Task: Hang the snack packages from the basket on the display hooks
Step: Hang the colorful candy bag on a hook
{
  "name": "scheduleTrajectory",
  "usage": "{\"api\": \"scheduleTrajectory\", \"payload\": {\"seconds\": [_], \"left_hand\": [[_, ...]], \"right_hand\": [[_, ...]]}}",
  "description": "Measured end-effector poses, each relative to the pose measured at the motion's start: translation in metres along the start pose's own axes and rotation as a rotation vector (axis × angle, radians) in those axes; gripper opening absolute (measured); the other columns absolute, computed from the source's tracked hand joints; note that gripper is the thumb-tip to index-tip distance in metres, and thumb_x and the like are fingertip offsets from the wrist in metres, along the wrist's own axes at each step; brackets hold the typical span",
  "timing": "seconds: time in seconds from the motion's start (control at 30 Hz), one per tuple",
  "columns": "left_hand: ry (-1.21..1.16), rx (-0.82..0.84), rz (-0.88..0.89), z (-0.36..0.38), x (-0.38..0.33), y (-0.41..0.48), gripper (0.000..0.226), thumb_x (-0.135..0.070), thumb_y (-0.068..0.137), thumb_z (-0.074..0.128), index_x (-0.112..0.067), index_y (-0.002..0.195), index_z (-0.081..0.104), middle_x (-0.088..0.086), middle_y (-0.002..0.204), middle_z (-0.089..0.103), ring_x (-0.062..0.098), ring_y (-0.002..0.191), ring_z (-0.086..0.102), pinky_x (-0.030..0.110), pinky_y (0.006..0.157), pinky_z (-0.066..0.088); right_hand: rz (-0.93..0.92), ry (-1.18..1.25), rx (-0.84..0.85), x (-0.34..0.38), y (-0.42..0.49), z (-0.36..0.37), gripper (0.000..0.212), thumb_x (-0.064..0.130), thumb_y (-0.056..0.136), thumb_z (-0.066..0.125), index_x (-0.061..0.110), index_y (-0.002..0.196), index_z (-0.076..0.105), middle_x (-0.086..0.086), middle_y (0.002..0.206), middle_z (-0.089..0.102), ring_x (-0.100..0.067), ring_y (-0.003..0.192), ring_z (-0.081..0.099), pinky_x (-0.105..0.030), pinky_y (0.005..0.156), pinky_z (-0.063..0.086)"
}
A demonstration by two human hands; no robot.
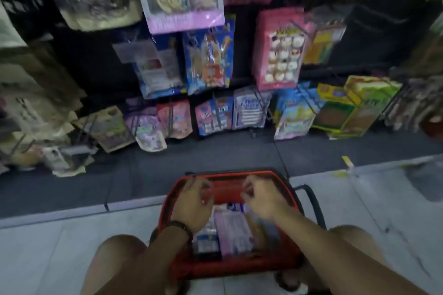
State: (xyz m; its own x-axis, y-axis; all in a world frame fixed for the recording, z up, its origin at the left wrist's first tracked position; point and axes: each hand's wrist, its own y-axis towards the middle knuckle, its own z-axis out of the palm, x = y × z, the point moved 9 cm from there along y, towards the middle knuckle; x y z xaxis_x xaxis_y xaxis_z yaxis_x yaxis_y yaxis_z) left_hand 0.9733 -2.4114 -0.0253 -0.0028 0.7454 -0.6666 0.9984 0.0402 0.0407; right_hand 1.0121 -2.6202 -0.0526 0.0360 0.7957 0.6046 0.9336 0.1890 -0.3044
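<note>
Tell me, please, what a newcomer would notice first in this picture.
The red basket on the pale floor, at bottom centre, draws the eye first, with the left hand and the right hand over its far half and a pale purple package inside. Next comes the display behind it, above all the pink package with white round sweets, hanging right of centre.
</note>
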Motion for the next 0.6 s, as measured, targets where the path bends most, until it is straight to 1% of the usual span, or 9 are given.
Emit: {"api": "scheduleTrajectory", "payload": {"seconds": [0.1,0.17,0.23,0.27,0.33,0.4,0.47,0.53,0.6], "left_hand": [[-0.054,0.258,-0.351,0.077,0.06,-0.02,0.025,-0.018,0.089,0.077,-0.015,0.112,0.065,0.001,0.109,0.066,0.021,0.104,0.064,0.023,0.087,0.046],[-0.056,0.376,-0.559,0.12,0.099,-0.035,0.028,-0.026,0.087,0.079,-0.015,0.109,0.066,0.008,0.116,0.069,0.026,0.11,0.066,0.027,0.092,0.05],[-0.041,0.448,-0.652,0.145,0.113,-0.044,0.043,-0.036,0.083,0.077,-0.01,0.117,0.07,0.008,0.125,0.069,0.027,0.115,0.065,0.032,0.103,0.05],[-0.06,0.479,-0.7,0.158,0.119,-0.048,0.05,-0.04,0.083,0.074,-0.01,0.122,0.071,0.005,0.132,0.068,0.026,0.121,0.063,0.033,0.107,0.049],[-0.068,0.549,-0.791,0.175,0.122,-0.053,0.052,-0.041,0.091,0.068,-0.01,0.133,0.066,-0.003,0.137,0.061,0.025,0.131,0.058,0.03,0.111,0.045],[-0.084,0.558,-0.85,0.191,0.134,-0.053,0.065,-0.048,0.092,0.067,-0.009,0.144,0.059,0.009,0.144,0.061,0.029,0.133,0.058,0.034,0.11,0.047],[-0.179,0.542,-0.927,0.209,0.149,-0.053,0.077,-0.047,0.082,0.075,-0.008,0.146,0.055,0.017,0.145,0.06,0.034,0.13,0.06,0.041,0.108,0.051],[-0.277,0.498,-0.993,0.227,0.165,-0.054,0.073,-0.034,0.085,0.08,-0.008,0.147,0.053,0.017,0.144,0.059,0.034,0.13,0.059,0.039,0.104,0.052],[-0.378,0.464,-1.037,0.227,0.156,-0.055,0.066,-0.023,0.089,0.079,-0.01,0.148,0.053,0.017,0.142,0.061,0.034,0.128,0.06,0.044,0.102,0.055]], "right_hand": [[0.125,-0.01,0.049,-0.073,-0.004,0.049,0.014,0.028,0.09,0.071,0.037,0.086,0.061,0.002,0.088,0.077,-0.021,0.084,0.073,-0.036,0.079,0.06],[0.204,0.023,0.08,-0.101,-0.013,0.067,0.02,0.027,0.09,0.07,0.046,0.096,0.07,0.003,0.095,0.079,-0.018,0.089,0.075,-0.033,0.083,0.061],[0.267,-0.006,0.164,-0.106,-0.018,0.078,0.03,0.036,0.089,0.073,0.032,0.119,0.073,-0.001,0.111,0.079,-0.021,0.102,0.075,-0.032,0.091,0.06],[0.292,-0.018,0.201,-0.112,-0.015,0.086,0.037,0.041,0.09,0.072,0.024,0.122,0.072,-0.004,0.114,0.078,-0.025,0.107,0.074,-0.032,0.093,0.059],[0.311,-0.011,0.306,-0.116,-0.01,0.102,0.035,0.042,0.091,0.069,0.019,0.117,0.07,-0.005,0.112,0.078,-0.027,0.106,0.074,-0.031,0.089,0.058],[0.287,-0.027,0.378,-0.122,0.0,0.119,0.046,0.048,0.085,0.065,0.023,0.123,0.069,-0.002,0.11,0.079,-0.025,0.103,0.076,-0.032,0.086,0.06],[0.283,-0.059,0.442,-0.132,0.007,0.134,0.058,0.051,0.081,0.06,0.026,0.132,0.067,-0.004,0.116,0.078,-0.028,0.106,0.075,-0.034,0.085,0.06],[0.314,-0.071,0.465,-0.133,0.01,0.133,0.048,0.045,0.087,0.061,0.02,0.127,0.07,-0.008,0.118,0.077,-0.03,0.109,0.073,-0.031,0.08,0.055],[0.345,-0.039,0.44,-0.138,0.013,0.133,0.043,0.044,0.089,0.061,0.017,0.122,0.072,-0.008,0.117,0.077,-0.029,0.11,0.073,-0.028,0.082,0.052]]}}
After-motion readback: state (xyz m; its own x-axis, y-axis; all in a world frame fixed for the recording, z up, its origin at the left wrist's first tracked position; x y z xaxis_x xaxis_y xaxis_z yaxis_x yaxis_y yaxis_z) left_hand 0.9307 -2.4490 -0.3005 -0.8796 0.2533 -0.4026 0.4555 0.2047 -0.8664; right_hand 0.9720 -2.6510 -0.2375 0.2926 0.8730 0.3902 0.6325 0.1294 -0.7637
